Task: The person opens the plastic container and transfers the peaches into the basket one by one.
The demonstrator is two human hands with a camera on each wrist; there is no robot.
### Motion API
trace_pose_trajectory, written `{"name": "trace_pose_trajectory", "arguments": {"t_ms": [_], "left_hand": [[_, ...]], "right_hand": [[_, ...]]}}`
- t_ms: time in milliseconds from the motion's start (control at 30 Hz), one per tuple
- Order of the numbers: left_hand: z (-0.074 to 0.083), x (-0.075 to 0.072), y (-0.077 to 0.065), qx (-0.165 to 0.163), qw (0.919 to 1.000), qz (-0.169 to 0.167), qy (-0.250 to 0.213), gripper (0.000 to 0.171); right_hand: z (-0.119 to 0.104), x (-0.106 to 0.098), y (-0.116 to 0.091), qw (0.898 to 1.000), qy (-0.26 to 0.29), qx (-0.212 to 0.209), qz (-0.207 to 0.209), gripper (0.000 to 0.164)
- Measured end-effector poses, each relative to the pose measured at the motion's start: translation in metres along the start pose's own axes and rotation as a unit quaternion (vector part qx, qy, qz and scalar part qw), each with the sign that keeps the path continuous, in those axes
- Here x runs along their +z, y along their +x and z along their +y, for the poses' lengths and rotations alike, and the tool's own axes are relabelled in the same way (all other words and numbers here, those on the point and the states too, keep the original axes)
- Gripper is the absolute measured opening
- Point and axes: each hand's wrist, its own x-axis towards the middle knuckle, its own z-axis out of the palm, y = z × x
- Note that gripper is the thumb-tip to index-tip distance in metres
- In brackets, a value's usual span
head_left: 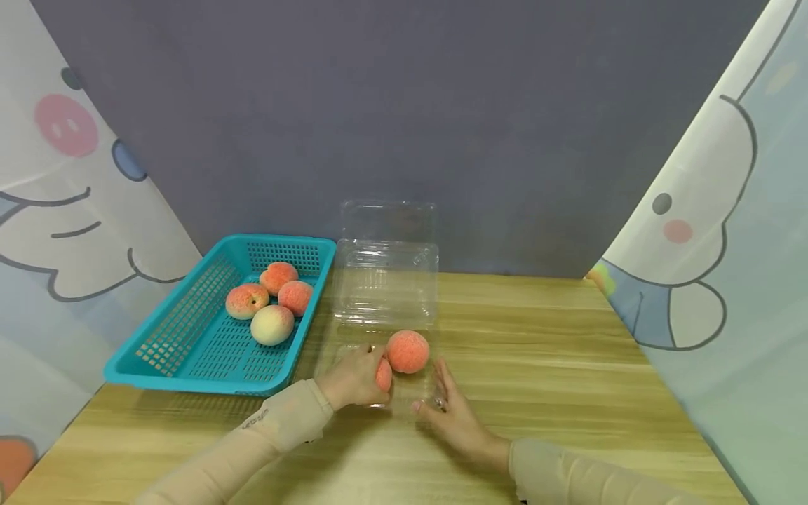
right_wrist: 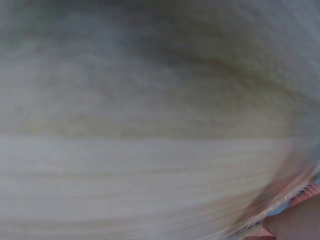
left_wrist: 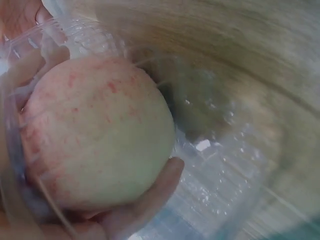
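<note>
My left hand (head_left: 355,379) curls its fingers round a peach (head_left: 383,375) at the left side of a clear plastic clamshell box (head_left: 386,280). Close up in the left wrist view, this peach (left_wrist: 105,135) is pale with a pink blush, and fingers wrap its left and lower sides. A second, coral-pink peach (head_left: 407,352) sits in the box's near half, just right of the held one. At the box's near right corner, my right hand (head_left: 463,424) rests with thumb and fingers spread and fairly straight. Only a fingertip (right_wrist: 295,222) at the plastic edge shows in the right wrist view.
A turquoise plastic basket (head_left: 120,361) with several peaches stands left of the box. The box's lid is raised behind it, close to the grey back panel (head_left: 473,140). Wood-grain table (head_left: 536,351) extends to the right. Cartoon-printed curtains (head_left: 688,210) hang on both sides.
</note>
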Motion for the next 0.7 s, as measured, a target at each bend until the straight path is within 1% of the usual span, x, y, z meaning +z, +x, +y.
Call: {"name": "trace_pose_trajectory", "arguments": {"t_ms": [167, 300, 400, 500, 600, 700], "left_hand": [[-0.002, -0.004, -0.002, 0.015, 0.9991, 0.015, 0.036, 0.077], [-0.004, -0.008, -0.003, 0.037, 0.9964, 0.044, 0.063, 0.076], [-0.005, -0.009, -0.005, 0.058, 0.9928, 0.070, 0.079, 0.077], [-0.005, -0.009, -0.007, 0.082, 0.9844, 0.103, 0.117, 0.072], [-0.004, -0.011, -0.009, 0.107, 0.9719, 0.138, 0.157, 0.067], [-0.002, -0.014, -0.011, 0.125, 0.9614, 0.161, 0.185, 0.065]], "right_hand": [[0.000, -0.001, 0.000, 1.000, -0.009, -0.002, -0.004, 0.091], [0.000, -0.001, 0.002, 1.000, -0.013, -0.006, 0.003, 0.091], [0.000, -0.001, 0.002, 1.000, -0.011, -0.008, 0.008, 0.091], [0.001, -0.001, 0.002, 1.000, -0.008, -0.009, 0.004, 0.091], [0.001, -0.001, 0.001, 1.000, -0.007, -0.008, -0.002, 0.092], [0.000, -0.001, 0.001, 1.000, -0.005, -0.009, -0.008, 0.092]]}}
